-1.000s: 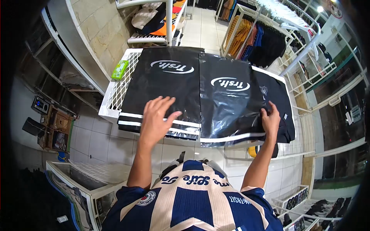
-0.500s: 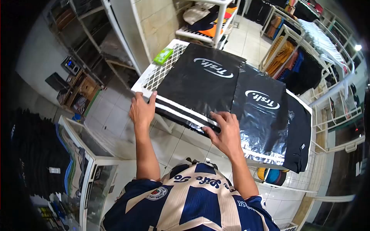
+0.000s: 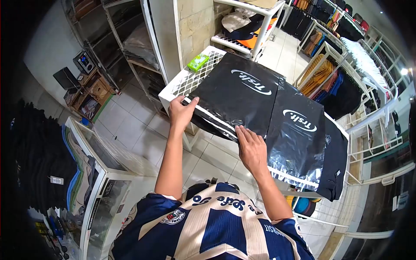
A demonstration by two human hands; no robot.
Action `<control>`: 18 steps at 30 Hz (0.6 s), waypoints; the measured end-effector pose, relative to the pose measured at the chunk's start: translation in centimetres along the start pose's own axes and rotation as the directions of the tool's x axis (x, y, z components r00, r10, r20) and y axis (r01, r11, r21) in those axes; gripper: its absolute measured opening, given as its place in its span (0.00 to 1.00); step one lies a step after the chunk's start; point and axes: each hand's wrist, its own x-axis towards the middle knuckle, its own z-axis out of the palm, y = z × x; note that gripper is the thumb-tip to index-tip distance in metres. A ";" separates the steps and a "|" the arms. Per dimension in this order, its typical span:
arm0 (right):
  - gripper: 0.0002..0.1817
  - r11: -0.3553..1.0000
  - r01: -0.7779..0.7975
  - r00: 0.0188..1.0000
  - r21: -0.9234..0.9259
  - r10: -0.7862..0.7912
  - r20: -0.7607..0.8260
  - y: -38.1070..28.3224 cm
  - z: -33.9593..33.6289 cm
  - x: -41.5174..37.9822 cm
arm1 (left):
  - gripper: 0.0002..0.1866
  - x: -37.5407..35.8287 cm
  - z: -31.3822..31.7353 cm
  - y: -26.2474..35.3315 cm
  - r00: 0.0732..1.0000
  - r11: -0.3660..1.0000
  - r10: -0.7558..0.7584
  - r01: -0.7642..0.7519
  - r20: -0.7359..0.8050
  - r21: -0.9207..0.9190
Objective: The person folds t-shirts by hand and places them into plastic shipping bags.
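Note:
Two black plastic bags printed "Trsh." lie side by side on a white wire-mesh table (image 3: 184, 82). My left hand (image 3: 181, 113) pinches the near left corner of the left bag (image 3: 238, 97), thumb on top. My right hand (image 3: 251, 149) presses on that bag's near edge, by its white stripes, where it meets the right bag (image 3: 299, 138). A folded black shirt (image 3: 336, 160) lies under and past the right bag at the table's right end.
A small green packet (image 3: 198, 62) sits on the table's far left corner. Behind stands a white rack (image 3: 255, 26) with folded clothes, and clothing rails (image 3: 346, 56) run at the right. A shelf unit (image 3: 104, 52) and a display case (image 3: 93, 173) stand at my left.
My view has swung left. My right hand left the black shirt and came to the left bag's near edge. My left hand moved to that bag's near left corner and gripped it.

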 end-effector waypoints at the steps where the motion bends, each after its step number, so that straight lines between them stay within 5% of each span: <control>1: 0.27 1.000 -0.001 1.000 -0.009 0.001 -0.003 0.0 0.0 0.1 | 0.26 1.0 0.9 -1.9 1.000 1.000 0.011 -0.011 0.001 -0.025; 8: 0.28 0.997 0.006 1.000 -0.082 -0.007 -0.014 -1.4 1.9 0.8 | 0.18 4.1 1.6 -5.9 0.998 0.970 0.061 -0.053 0.024 -0.237; 16: 0.28 0.999 0.021 1.000 -0.041 -0.022 0.000 -3.0 2.5 2.9 | 0.17 5.7 0.1 -6.2 0.997 0.988 0.080 -0.082 -0.016 -0.132; 18: 0.28 0.999 0.005 1.000 -0.045 -0.005 -0.007 -3.0 2.6 3.0 | 0.23 5.9 0.0 -6.3 0.998 0.987 0.069 -0.069 -0.005 -0.149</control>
